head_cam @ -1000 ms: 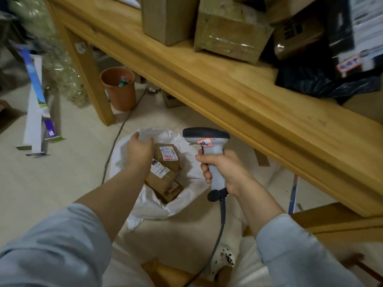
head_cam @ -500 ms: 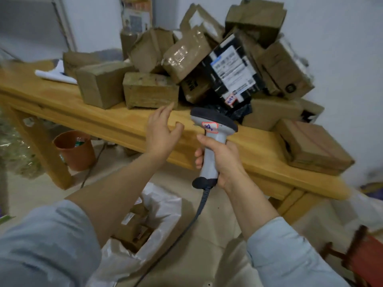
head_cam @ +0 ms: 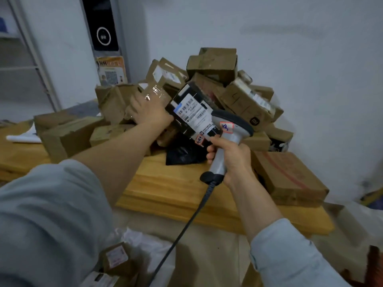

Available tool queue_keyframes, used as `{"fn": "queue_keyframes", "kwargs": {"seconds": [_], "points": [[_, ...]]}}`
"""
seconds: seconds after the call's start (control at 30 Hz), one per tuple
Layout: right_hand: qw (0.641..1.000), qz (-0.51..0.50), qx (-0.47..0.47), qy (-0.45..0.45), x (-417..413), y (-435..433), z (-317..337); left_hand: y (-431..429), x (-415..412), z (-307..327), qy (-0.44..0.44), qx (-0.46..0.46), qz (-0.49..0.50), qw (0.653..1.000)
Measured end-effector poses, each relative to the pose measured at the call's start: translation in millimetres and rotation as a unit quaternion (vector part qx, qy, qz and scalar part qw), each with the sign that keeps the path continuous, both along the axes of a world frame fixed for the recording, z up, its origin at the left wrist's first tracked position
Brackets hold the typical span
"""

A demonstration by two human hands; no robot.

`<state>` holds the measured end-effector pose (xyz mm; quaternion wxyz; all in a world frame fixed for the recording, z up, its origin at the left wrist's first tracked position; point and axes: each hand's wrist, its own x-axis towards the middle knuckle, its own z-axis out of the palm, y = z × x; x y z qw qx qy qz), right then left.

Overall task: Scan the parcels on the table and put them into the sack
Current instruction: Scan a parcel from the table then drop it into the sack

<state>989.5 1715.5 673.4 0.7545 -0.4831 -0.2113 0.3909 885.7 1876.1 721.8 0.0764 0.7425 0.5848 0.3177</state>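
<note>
Up at 12 o'clock, a pile of parcels (head_cam: 211,65) is heaped on the table (head_cam: 176,183) against the wall. The left hand (head_cam: 149,113) reaches into the pile from 7 o'clock. Its fingers are spread and fairly straight, laid against a taped box (head_cam: 155,94), and it is blurred but shows no curl round anything. Just at 3 o'clock of that hand leans a black parcel (head_cam: 192,112), tilted, its white barcode label facing the camera.

The right hand (head_cam: 232,160) is wrapped tight round the grip of a scanner (head_cam: 230,129), fingers curled at the front of the handle. The scanner's dark head sits at 12 o'clock of the hand, overlapping the black parcel's lower right corner, with a small red-edged sticker on its neck. A cable (head_cam: 186,222) runs from the butt of the handle down toward 7 o'clock.

Under the black parcel, at 6 o'clock of it, a black bag (head_cam: 182,152) lies crumpled on the table. A flat box (head_cam: 290,179) with red tape rests on the table's end at 3 o'clock of the right hand. A brown box (head_cam: 70,135) lies at 9 o'clock of the left forearm.

Down at 6 o'clock of the frame, on the floor in front of the table, the white sack (head_cam: 149,247) lies open with labelled boxes (head_cam: 116,257) inside.
</note>
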Motion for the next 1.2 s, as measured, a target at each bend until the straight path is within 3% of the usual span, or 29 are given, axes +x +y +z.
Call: {"fn": "queue_keyframes", "kwargs": {"seconds": [0.1, 0.23, 0.4, 0.5, 0.67, 0.9, 0.97, 1.07, 1.13, 1.2], "points": [[1.000, 0.022, 0.002, -0.002, 2.8, 9.8, -1.5, 18.4, -10.7, -2.0, 0.038, -0.045, 0.054, 0.997], [0.999, 0.035, -0.006, -0.009, -0.1, 18.4, -5.7, 41.6, -20.9, -11.2, 0.035, -0.061, 0.057, 0.996], [0.999, 0.040, -0.007, -0.011, -7.7, 22.3, -10.8, 56.7, -33.0, -19.1, -0.023, 0.004, 0.042, 0.999], [0.999, 0.041, -0.011, -0.012, -11.8, 23.3, -13.5, 62.6, -50.2, -20.6, -0.121, -0.012, 0.048, 0.991], [0.998, 0.063, -0.016, -0.005, -25.6, 23.4, -18.6, 51.6, -76.9, -28.5, -0.331, -0.089, 0.025, 0.939], [0.995, 0.096, -0.037, 0.001, -47.5, 18.7, -32.3, -9.9, -130.8, -74.8, -0.492, -0.214, -0.086, 0.839], [0.992, 0.117, -0.048, -0.004, -54.5, 16.8, -37.5, -19.8, -146.5, -88.3, -0.441, -0.194, -0.066, 0.874], [0.989, 0.137, -0.056, -0.013, -63.5, 14.2, -45.4, -37.6, -162.7, -100.8, -0.231, -0.062, -0.040, 0.970], [0.989, 0.137, -0.058, -0.009, -67.4, 13.7, -50.4, -50.7, -167.5, -108.5, -0.085, 0.014, -0.059, 0.995], [0.990, 0.128, -0.059, 0.004, -70.2, 14.1, -54.3, -54.8, -171.6, -121.9, 0.022, 0.064, -0.077, 0.995]]}}
